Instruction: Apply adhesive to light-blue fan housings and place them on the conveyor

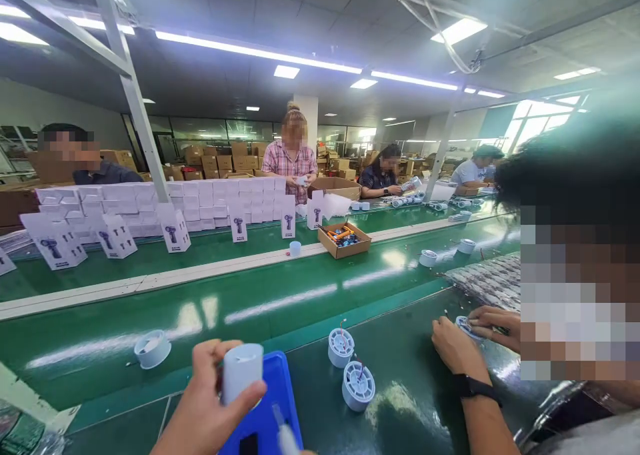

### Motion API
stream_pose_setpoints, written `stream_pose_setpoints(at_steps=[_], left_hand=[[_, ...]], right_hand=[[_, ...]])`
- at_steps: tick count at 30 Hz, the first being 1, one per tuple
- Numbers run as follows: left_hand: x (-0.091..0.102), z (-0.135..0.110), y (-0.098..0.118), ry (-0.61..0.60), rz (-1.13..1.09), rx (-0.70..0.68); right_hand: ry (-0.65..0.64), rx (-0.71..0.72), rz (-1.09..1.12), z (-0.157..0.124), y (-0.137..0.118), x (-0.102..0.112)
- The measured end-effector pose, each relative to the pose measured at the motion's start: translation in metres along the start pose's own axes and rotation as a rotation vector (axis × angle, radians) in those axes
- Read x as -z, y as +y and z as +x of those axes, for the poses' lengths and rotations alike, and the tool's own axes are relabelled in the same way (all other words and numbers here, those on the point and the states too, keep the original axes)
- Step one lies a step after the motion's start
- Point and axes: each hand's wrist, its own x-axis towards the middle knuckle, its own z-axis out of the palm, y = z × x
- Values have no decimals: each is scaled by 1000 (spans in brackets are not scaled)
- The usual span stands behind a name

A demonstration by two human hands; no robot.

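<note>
My left hand (pixel 207 395) is closed around a pale bluish-white plastic cylinder (pixel 243 371), thumb on one side and fingers on the other, held over a blue tray (pixel 287 388). Below it, a white tool with a narrow tip (pixel 285 433), blurred, points up toward the cylinder. Just a sliver of my right hand (pixel 307 452) shows at the bottom edge, at the tool's lower end; most of it is out of frame. Inside the tray lies a dark flat object (pixel 249 443).
Two round white fan-like parts (pixel 341 347) with wires sit right of the tray. Another white round part (pixel 152 349) rests on the green belt (pixel 200 308). At right, a co-worker's hands (pixel 465 341) handle a similar part. A carton of parts (pixel 345 240) and white boxes (pixel 215 205) stand beyond.
</note>
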Motion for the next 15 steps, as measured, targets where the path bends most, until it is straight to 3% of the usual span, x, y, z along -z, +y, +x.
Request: stream_pose_setpoints(at_steps=[3, 4, 7, 9, 10, 12, 15], left_hand=[[-45, 35, -1, -427, 316, -184], [-63, 43, -3, -514, 358, -238], [-112, 51, -12, -691, 432, -321], [-126, 51, -18, -744, 470, -326], [-125, 52, -20, -743, 482, -324], [-104, 61, -25, -674, 522, -303], [-36, 86, -38, -421, 677, -160]], right_hand=[[-5, 17, -12, 1, -1, 1], [-8, 22, -18, 3, -3, 2], [-16, 28, -22, 10, -10, 2], [-15, 45, -6, 13, -20, -5], [-25, 42, 5, 11, -27, -12], [-53, -35, 18, -6, -44, -36], [-103, -273, 10, -63, -80, -84]])
